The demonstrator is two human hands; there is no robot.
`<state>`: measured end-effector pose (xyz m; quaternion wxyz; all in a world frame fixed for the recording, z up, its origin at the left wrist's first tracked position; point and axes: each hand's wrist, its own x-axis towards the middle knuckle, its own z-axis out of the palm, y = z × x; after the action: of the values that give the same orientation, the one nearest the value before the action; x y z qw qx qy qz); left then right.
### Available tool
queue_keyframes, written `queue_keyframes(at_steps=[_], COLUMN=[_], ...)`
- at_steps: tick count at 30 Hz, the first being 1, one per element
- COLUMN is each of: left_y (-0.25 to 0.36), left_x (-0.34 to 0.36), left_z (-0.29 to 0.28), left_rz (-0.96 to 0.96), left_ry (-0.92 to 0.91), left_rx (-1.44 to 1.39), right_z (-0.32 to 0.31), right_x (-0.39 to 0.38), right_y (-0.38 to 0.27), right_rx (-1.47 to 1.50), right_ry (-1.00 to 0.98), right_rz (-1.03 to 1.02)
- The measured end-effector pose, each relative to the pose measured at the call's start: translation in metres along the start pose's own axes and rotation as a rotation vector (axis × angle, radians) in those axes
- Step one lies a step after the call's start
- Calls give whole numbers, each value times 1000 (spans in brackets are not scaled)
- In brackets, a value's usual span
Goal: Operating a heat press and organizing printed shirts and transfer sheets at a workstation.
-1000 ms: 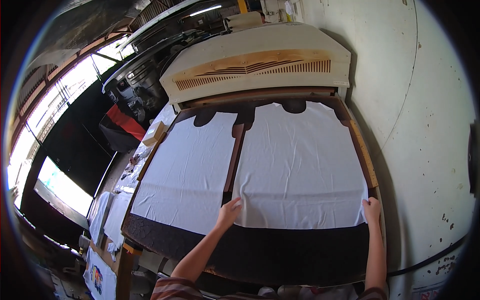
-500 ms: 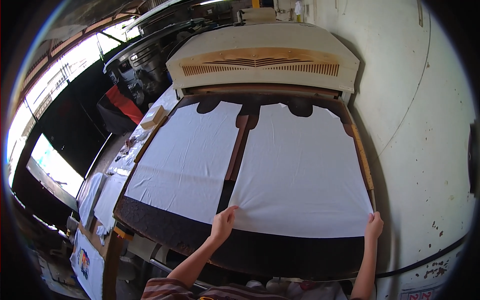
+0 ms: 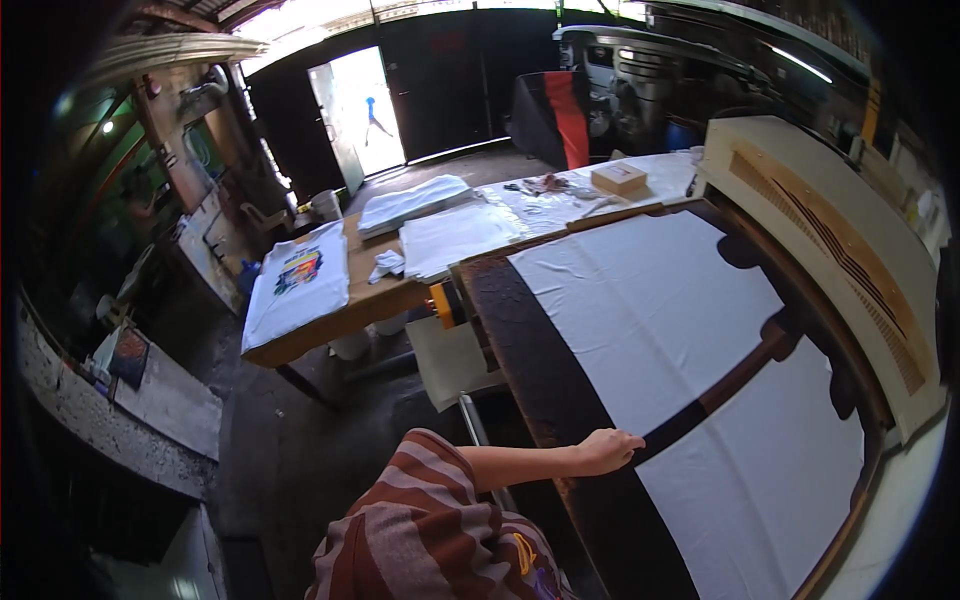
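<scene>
Two white fabric pieces lie flat on a dark, worn bed (image 3: 530,375). The left fabric piece (image 3: 640,300) has light creases, and the right fabric piece (image 3: 750,480) is smooth near its close corner. Between them runs a dark gap with a brown strip (image 3: 745,370). Over the near end of this gap is my left hand (image 3: 605,452), fingers curled together beside the right piece's corner. No cloth shows pulled up in the fingers. My right hand is out of view.
A cream vented hood (image 3: 830,230) stands at the bed's far end. Along the left, a table (image 3: 400,300) bears stacked white cloths (image 3: 460,238), a printed white shirt (image 3: 297,275) and a small box (image 3: 619,179). A metal bar (image 3: 472,420) sits beside the bed.
My view has swung left, bringing the side table and doorway in. The right hand has left the picture. My left hand no longer pulls the right piece's corner, whose creases are gone.
</scene>
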<state>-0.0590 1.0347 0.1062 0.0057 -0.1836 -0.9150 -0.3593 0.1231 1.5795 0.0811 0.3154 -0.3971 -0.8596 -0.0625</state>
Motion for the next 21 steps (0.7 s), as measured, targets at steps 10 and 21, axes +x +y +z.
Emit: queue_keyframes(at_steps=[10,21], left_y=[-128,-528], left_x=[-80,-171], left_z=[-209,-390], left_rz=[-54,-1042], left_ry=[738,929], left_rx=[172,116], right_z=[-87,-172], right_x=[-42,-193], right_y=[-231,-423], right_rx=[286,380], right_ry=[26,38], right_rz=[-255,-317])
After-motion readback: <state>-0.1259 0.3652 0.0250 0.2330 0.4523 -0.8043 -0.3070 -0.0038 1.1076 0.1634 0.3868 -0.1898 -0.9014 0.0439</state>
